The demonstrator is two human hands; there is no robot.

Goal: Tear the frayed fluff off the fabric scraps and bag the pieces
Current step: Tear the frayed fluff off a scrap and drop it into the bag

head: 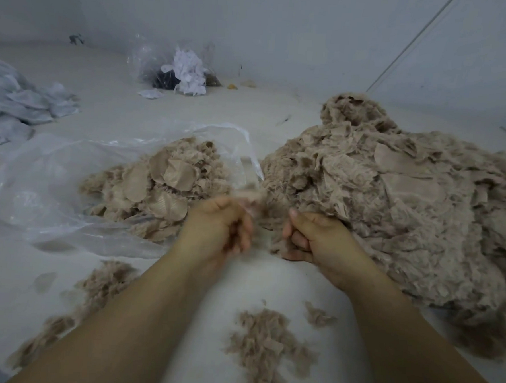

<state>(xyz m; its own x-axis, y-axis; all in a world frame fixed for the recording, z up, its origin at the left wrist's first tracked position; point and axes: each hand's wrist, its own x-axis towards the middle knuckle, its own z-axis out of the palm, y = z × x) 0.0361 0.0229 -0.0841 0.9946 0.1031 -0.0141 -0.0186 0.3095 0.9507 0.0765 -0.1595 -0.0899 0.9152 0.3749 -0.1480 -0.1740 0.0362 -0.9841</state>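
Your left hand [223,225], blurred, pinched a scrap [250,195] and your right hand [308,236] clenched fluff [275,246] just beside it, so you did best pulling short and sharp, with the bag [68,180] lying open beyond your left hand.

A plain textile sorting room or small workshop, bare and utilitarian. A wide white bench [280,113] meets blank grey-white walls [285,24]. A large heap of beige fabric scraps [393,200] lies on the bench; left of the heap is an open clear plastic bag [53,185] holding more scraps, and beyond the heap a second clear bag [176,68] of white and dark offcuts.
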